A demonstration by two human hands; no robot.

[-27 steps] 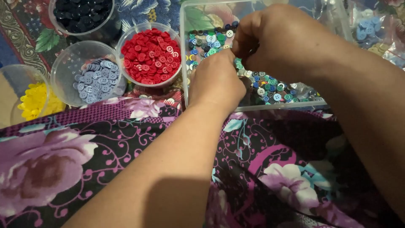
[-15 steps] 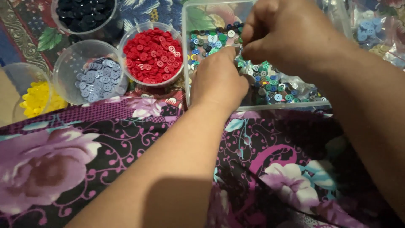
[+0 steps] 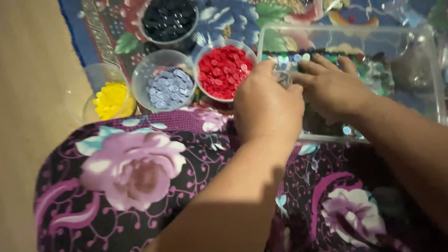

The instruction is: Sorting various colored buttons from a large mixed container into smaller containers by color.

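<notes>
A clear plastic box (image 3: 354,32) holds a heap of mixed buttons (image 3: 373,74), mostly green and blue. My right hand (image 3: 333,86) lies inside it, fingers spread flat on the buttons. My left hand (image 3: 268,102) is at the box's left wall, seen from the back with its fingers curled toward the right hand. What they hold is hidden. Just left of that hand stands a bowl of red buttons (image 3: 224,70).
More clear bowls stand to the left: pale blue buttons (image 3: 168,88), yellow ones (image 3: 109,100) and dark ones (image 3: 168,18) further back. They rest on a flowered blue mat (image 3: 219,23). A purple flowered cloth (image 3: 130,168) covers my lap; bare wooden floor (image 3: 28,116) is at far left.
My right hand has dropped from a pinch above the box to lie flat on the buttons. The left hand stays at the box's left wall. The camera view has shifted.
</notes>
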